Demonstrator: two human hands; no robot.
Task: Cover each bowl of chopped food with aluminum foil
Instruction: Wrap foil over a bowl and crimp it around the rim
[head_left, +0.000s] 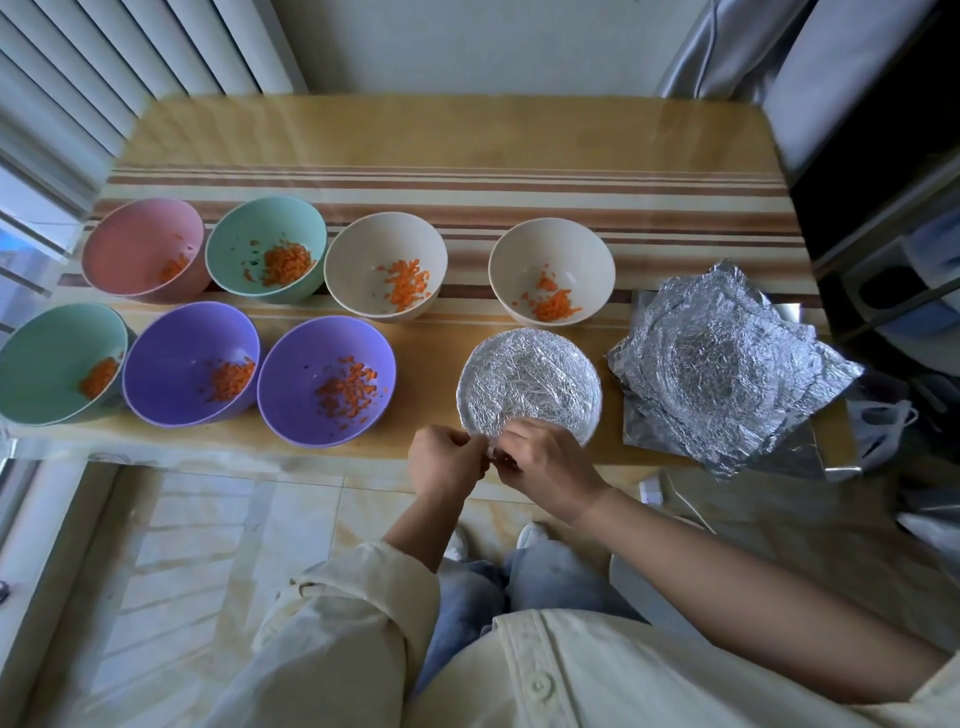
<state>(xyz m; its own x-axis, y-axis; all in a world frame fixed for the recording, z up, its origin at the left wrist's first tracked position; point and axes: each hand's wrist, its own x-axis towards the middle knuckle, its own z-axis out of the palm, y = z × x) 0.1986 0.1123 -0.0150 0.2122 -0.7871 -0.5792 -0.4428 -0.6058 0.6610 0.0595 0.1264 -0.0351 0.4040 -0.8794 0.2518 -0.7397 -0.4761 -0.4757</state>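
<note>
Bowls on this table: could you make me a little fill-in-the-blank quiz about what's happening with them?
1. Foil already covers ____ bowl.
2. The chopped food in the open bowls is ____ in colour.
3. Just left of the covered bowl, where the left hand and right hand pinch the foil's edge, the nearest open bowl is ____.
4. The spare foil sheets lie on the covered bowl's ____ side.
Missing words: one; orange; purple; right.

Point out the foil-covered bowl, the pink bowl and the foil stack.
foil-covered bowl (530, 379): head view, middle of its foil top.
pink bowl (130, 247): head view, bare inner wall.
foil stack (727, 364): head view, centre of top sheet.
</note>
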